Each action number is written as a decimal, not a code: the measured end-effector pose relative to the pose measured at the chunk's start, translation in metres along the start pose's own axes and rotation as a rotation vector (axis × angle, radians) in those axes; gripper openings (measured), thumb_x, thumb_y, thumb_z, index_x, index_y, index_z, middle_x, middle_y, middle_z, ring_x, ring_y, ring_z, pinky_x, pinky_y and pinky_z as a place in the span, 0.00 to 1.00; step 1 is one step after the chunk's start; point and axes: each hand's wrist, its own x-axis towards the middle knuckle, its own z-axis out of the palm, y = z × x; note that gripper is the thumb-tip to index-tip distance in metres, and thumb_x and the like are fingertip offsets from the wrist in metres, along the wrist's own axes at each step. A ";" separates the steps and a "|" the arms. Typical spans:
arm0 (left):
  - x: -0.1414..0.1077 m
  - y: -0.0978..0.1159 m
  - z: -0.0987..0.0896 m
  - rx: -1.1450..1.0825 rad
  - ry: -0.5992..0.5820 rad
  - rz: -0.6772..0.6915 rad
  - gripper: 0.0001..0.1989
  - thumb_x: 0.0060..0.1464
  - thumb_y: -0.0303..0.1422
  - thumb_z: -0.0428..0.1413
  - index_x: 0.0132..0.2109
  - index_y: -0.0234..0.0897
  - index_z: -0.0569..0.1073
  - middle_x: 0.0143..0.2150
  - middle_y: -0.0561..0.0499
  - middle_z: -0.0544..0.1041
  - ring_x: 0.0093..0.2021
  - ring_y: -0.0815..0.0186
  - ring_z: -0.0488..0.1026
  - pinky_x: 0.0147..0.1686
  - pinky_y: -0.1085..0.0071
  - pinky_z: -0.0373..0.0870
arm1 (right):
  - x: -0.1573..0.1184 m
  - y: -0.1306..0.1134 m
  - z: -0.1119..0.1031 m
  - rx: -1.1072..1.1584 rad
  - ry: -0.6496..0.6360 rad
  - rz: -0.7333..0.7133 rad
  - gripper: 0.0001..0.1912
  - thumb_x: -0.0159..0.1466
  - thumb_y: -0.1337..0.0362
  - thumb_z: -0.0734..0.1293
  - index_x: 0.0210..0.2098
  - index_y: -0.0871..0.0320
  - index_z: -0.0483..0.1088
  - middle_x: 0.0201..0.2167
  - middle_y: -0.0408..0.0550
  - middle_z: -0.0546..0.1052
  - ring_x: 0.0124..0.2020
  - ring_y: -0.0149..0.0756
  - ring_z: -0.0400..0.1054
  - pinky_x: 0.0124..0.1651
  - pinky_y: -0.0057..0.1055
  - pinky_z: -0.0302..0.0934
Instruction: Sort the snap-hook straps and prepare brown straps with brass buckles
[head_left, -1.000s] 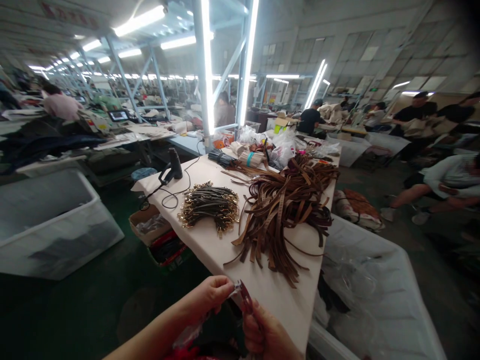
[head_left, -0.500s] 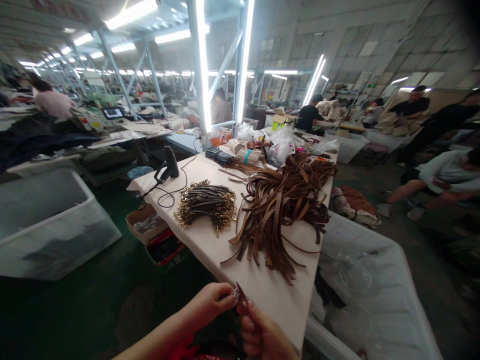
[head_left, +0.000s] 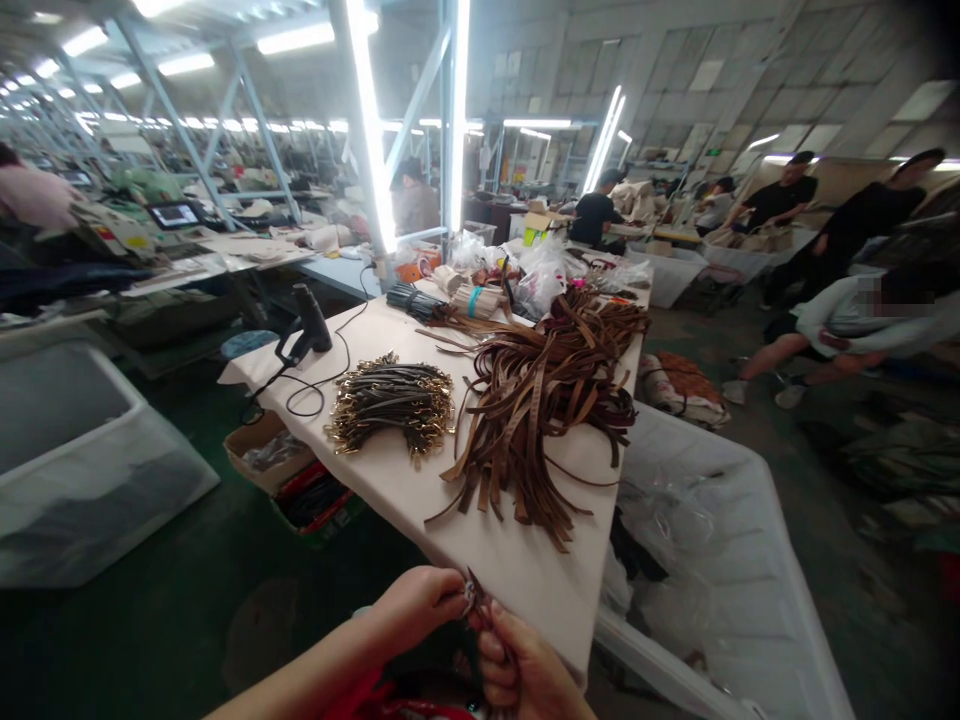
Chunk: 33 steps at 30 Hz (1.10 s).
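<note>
At the table's near edge, my left hand (head_left: 439,592) pinches a small whitish scrap (head_left: 469,592), too small to name for certain. My right hand (head_left: 517,650) is closed around a pair of small scissors (head_left: 478,590), whose pointed dark blade rises beside the scrap. Fingers of both hands almost meet there. Beyond them on the table, a heap of brown leather straps (head_left: 532,420) spreads out, several ends hanging toward me. Left of it lies a pile of dark short straps with gold clasps (head_left: 394,405). My right palm hides the scissors' handles.
A heat gun (head_left: 306,325) with a looped cord stands on the pale table (head_left: 390,490). Bundled strips (head_left: 476,300) and plastic bags (head_left: 544,270) lie at the back. White bins (head_left: 757,560) flank the table, and a cardboard box (head_left: 244,450) sits below. Several people work beyond.
The view has turned a little to the right, so the table and piles sit further left. Both hands keep their grips close together.
</note>
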 end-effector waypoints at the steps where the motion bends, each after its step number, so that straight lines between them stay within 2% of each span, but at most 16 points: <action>1: 0.003 -0.001 0.000 0.032 0.002 0.004 0.11 0.52 0.35 0.48 0.29 0.36 0.72 0.22 0.58 0.62 0.23 0.73 0.56 0.22 0.79 0.50 | 0.000 0.000 -0.002 -0.003 0.017 -0.009 0.21 0.48 0.50 0.70 0.30 0.62 0.65 0.12 0.31 0.56 0.11 0.16 0.39 0.15 0.20 0.29; 6: 0.013 -0.007 0.003 0.164 -0.003 0.009 0.11 0.53 0.35 0.48 0.28 0.37 0.71 0.21 0.57 0.62 0.22 0.73 0.57 0.22 0.77 0.50 | 0.001 0.008 -0.013 0.047 0.091 -0.008 0.24 0.45 0.49 0.71 0.30 0.63 0.65 0.12 0.30 0.56 0.11 0.15 0.40 0.15 0.21 0.28; 10: 0.017 -0.009 0.013 0.102 -0.052 0.026 0.10 0.52 0.34 0.48 0.27 0.36 0.70 0.22 0.58 0.62 0.23 0.73 0.56 0.23 0.77 0.50 | -0.001 0.007 -0.018 0.129 0.037 0.021 0.23 0.46 0.51 0.71 0.31 0.63 0.66 0.13 0.31 0.57 0.11 0.15 0.42 0.15 0.20 0.29; 16: 0.023 0.000 0.017 -0.217 -0.049 -0.026 0.11 0.52 0.35 0.45 0.29 0.34 0.67 0.22 0.59 0.60 0.24 0.74 0.55 0.23 0.79 0.52 | -0.008 -0.003 -0.021 0.135 0.001 0.027 0.21 0.49 0.52 0.69 0.33 0.62 0.66 0.14 0.31 0.58 0.11 0.16 0.42 0.16 0.19 0.31; 21: 0.023 0.010 0.015 -0.389 -0.079 -0.070 0.10 0.50 0.34 0.47 0.31 0.33 0.69 0.25 0.57 0.66 0.25 0.73 0.58 0.24 0.79 0.54 | -0.012 -0.006 -0.015 0.020 0.048 -0.028 0.22 0.49 0.49 0.69 0.33 0.61 0.65 0.14 0.32 0.59 0.11 0.16 0.43 0.15 0.20 0.29; 25: 0.019 0.014 0.018 -0.554 -0.073 -0.168 0.14 0.48 0.41 0.49 0.31 0.32 0.68 0.26 0.55 0.69 0.21 0.75 0.57 0.19 0.78 0.51 | -0.015 -0.009 -0.010 0.007 0.052 -0.055 0.21 0.49 0.50 0.69 0.33 0.60 0.64 0.14 0.32 0.59 0.12 0.16 0.43 0.16 0.20 0.29; 28: 0.016 0.017 0.019 -0.744 -0.087 -0.187 0.17 0.46 0.45 0.53 0.32 0.33 0.66 0.26 0.55 0.69 0.18 0.77 0.54 0.17 0.78 0.49 | -0.016 -0.012 -0.009 0.032 0.017 -0.033 0.20 0.49 0.51 0.69 0.32 0.60 0.64 0.14 0.32 0.59 0.12 0.16 0.42 0.16 0.20 0.30; 33: 0.008 0.021 0.016 -0.989 -0.135 -0.159 0.19 0.42 0.46 0.57 0.32 0.32 0.68 0.27 0.54 0.70 0.18 0.78 0.54 0.17 0.79 0.49 | -0.019 -0.013 -0.007 0.104 -0.076 0.020 0.19 0.50 0.51 0.69 0.31 0.61 0.64 0.15 0.32 0.58 0.12 0.16 0.41 0.16 0.20 0.31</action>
